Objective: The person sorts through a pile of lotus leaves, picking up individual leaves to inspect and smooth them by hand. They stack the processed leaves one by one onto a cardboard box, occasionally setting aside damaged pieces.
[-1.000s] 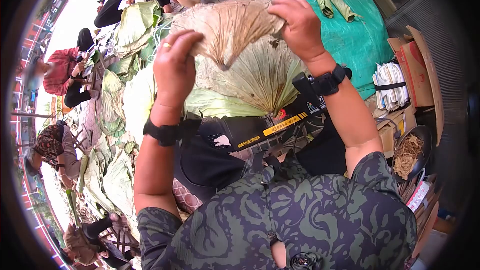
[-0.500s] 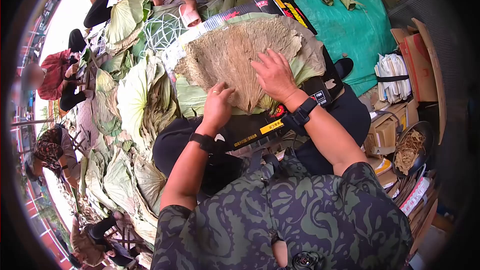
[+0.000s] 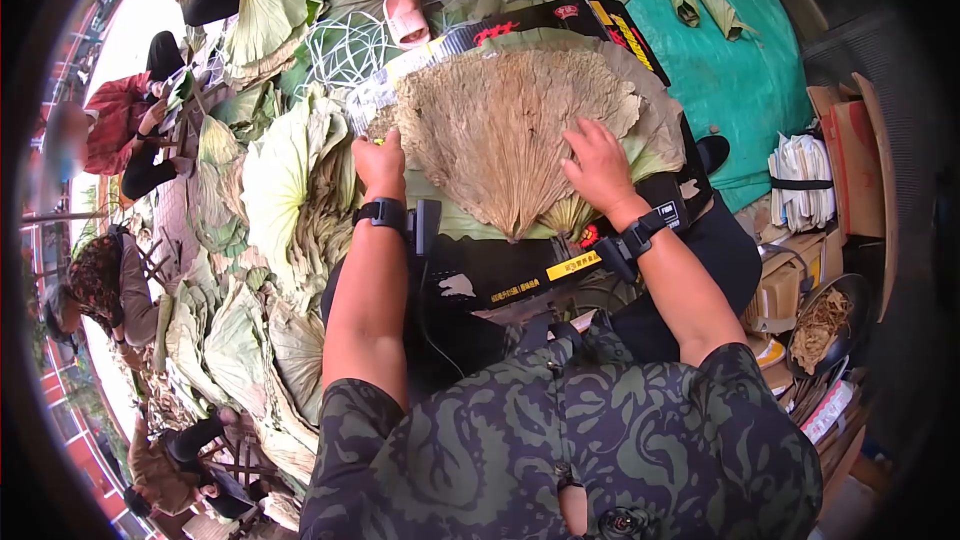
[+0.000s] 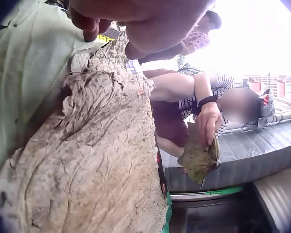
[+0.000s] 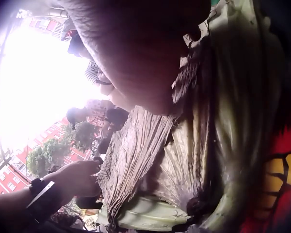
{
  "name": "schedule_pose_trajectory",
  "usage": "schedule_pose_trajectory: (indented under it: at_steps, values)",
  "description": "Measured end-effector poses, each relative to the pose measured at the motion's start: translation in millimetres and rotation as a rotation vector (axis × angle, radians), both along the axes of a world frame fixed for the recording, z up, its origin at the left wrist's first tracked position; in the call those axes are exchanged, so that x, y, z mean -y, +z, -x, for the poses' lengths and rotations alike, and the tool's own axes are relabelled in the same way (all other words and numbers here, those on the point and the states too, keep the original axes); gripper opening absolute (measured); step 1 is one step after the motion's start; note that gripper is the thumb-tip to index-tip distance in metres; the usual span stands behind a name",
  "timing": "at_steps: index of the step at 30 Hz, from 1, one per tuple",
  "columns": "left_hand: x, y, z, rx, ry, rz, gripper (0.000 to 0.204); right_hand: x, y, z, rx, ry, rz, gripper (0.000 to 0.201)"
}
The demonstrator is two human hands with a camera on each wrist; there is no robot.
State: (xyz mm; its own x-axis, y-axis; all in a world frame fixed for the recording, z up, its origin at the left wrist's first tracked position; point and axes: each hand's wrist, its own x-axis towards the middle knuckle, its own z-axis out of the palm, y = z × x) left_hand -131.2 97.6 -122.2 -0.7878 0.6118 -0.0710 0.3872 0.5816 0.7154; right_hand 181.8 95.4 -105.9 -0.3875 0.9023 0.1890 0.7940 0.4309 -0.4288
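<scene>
A dried brown fan-shaped leaf lies spread over paler, greener leaves on a black printed cardboard sheet across my lap. At the leaf's left edge my left hand pinches its crumpled border; the left wrist view shows fingers and thumb either side of that corner. My right hand rests on the right part of the leaf, fingers extended over the surface. Close to the right wrist camera are the leaf's pleated folds and a green stalk end.
Large leaves are piled to the left, beside white tangled string. Other people sit at the left and far side, one holding a folded leaf. Right of me are a green tarp, cardboard boxes and a dark pan of scraps.
The dried leaf has come down from raised hands onto the stack and is spread wider. My left hand has moved outward to its left edge; the right hand has shifted right.
</scene>
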Motion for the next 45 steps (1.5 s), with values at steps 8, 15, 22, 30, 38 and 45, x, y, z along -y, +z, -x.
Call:
schedule_pose_trajectory:
  at_steps: [8,15,22,30,38,45]
  values:
    - [-13,-2,14,-0.059,-0.085,-0.025,0.03,-55,6,-24,0.075,-0.693,0.131,0.05]
    - [5,13,24,0.089,-0.122,-0.237,0.022,-76,-19,-52,-0.009,-0.526,-0.019,0.027]
    - [31,-6,25,0.238,-0.176,-0.014,0.028,-95,9,-76,-0.047,-0.496,-0.234,0.016]
    - [37,51,-98,-0.655,-0.902,-0.023,0.068,-78,26,-12,-0.093,-0.313,-0.322,0.047]
    - [47,12,-103,-0.495,-1.174,0.284,0.069,-102,85,89,-0.185,-0.009,-0.427,0.057]
    - [47,19,-92,-0.405,-1.074,0.054,0.062,-154,82,146,0.088,-0.111,-0.435,0.016]
